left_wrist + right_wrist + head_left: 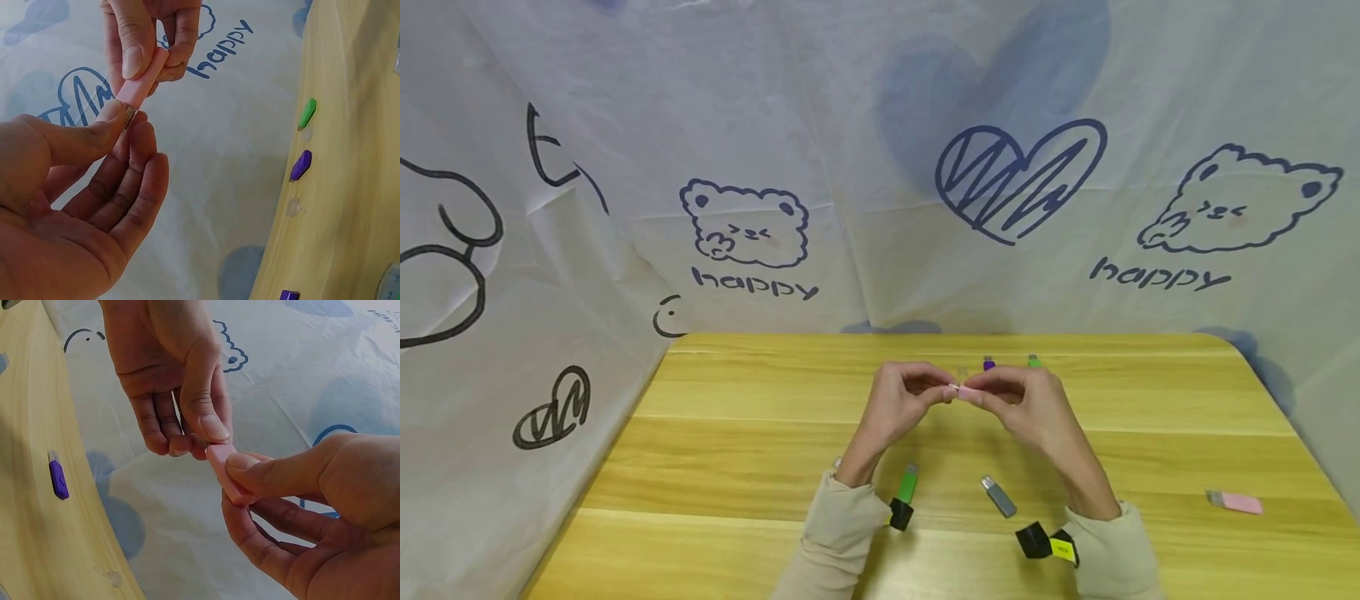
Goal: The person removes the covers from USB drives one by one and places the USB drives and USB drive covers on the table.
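Note:
Both hands hold one pink USB flash drive in the air over the far part of the table. My left hand pinches its metal plug end between thumb and fingers. On the pink body, the thumb and fingers of my right hand have their grip. In the left wrist view, a bit of the metal plug shows beside the left thumb; fingertips hide the rest. Below the hands, a green USB drive lies near the left wrist, and a grey USB drive lies between the forearms.
Another pink USB drive lies at the right of the wooden table. Near the back edge are a purple USB drive, a green one and a small clear piece. A printed cloth hangs behind.

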A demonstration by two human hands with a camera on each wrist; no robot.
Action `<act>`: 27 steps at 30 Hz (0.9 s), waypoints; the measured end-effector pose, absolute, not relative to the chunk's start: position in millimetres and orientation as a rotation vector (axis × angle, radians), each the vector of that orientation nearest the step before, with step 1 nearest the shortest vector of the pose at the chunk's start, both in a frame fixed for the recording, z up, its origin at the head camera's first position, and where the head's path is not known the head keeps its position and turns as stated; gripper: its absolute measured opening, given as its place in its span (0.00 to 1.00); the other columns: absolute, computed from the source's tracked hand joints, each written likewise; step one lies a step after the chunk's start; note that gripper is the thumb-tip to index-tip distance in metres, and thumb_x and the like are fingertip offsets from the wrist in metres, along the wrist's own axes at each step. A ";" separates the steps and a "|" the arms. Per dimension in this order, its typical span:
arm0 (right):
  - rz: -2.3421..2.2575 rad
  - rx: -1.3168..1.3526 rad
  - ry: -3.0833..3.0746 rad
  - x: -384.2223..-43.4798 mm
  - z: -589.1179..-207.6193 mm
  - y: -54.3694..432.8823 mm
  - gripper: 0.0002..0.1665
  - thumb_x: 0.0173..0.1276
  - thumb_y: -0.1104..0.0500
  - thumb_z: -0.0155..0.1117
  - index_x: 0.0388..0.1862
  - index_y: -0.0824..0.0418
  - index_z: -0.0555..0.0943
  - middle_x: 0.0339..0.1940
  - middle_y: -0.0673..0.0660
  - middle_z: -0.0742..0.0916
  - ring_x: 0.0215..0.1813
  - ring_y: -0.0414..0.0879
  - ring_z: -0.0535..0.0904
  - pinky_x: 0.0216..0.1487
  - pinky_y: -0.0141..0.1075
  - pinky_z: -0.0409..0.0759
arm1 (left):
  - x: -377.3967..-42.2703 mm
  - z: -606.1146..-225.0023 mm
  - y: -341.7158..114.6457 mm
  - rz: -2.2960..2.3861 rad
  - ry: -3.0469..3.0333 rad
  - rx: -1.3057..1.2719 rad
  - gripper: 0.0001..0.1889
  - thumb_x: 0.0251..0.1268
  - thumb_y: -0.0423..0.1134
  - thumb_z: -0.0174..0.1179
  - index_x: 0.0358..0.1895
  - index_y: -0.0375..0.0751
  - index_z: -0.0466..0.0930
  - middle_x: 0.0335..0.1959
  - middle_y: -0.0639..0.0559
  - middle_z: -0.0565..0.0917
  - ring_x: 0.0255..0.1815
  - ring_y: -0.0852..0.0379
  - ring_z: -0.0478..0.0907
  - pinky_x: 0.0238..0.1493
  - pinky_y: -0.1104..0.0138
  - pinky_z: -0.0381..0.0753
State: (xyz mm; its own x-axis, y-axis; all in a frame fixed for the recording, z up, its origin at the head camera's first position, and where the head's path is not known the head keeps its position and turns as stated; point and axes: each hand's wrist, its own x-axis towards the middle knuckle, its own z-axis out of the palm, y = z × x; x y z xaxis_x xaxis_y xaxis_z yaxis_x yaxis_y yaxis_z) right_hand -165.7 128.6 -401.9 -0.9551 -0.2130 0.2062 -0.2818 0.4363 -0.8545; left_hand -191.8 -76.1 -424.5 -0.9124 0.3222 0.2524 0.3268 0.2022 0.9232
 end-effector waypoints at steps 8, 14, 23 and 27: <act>1.589 0.388 -2.634 -165.5 -401.0 128.7 0.10 0.68 0.56 0.75 0.43 0.61 0.90 0.41 0.56 0.90 0.41 0.49 0.89 0.41 0.35 0.86 | -191.0 -422.7 -78.6 -1.868 -2.453 -0.601 0.03 0.67 0.30 0.69 0.39 0.35 0.90 0.37 0.45 0.90 0.35 0.49 0.88 0.40 0.61 0.88; 1.489 0.246 -2.687 -164.4 -400.3 155.2 0.12 0.69 0.53 0.73 0.44 0.59 0.90 0.41 0.55 0.90 0.42 0.48 0.86 0.41 0.31 0.84 | -195.5 -420.6 -109.1 -1.896 -2.342 -0.428 0.04 0.66 0.27 0.68 0.41 0.33 0.89 0.37 0.42 0.90 0.39 0.43 0.88 0.42 0.63 0.87; 1.435 0.338 -2.685 -171.6 -406.8 167.4 0.16 0.74 0.57 0.68 0.55 0.64 0.87 0.50 0.61 0.89 0.45 0.52 0.85 0.43 0.30 0.83 | -201.7 -420.9 -119.0 -1.912 -2.348 -0.399 0.07 0.68 0.28 0.66 0.46 0.30 0.87 0.41 0.42 0.89 0.43 0.48 0.88 0.48 0.60 0.86; 1.491 0.247 -2.678 -178.5 -413.7 163.5 0.15 0.74 0.56 0.69 0.53 0.64 0.87 0.50 0.62 0.88 0.47 0.55 0.85 0.45 0.33 0.83 | -204.2 -424.5 -121.6 -1.884 -2.356 -0.362 0.07 0.68 0.28 0.66 0.46 0.29 0.88 0.41 0.42 0.89 0.42 0.46 0.88 0.49 0.56 0.86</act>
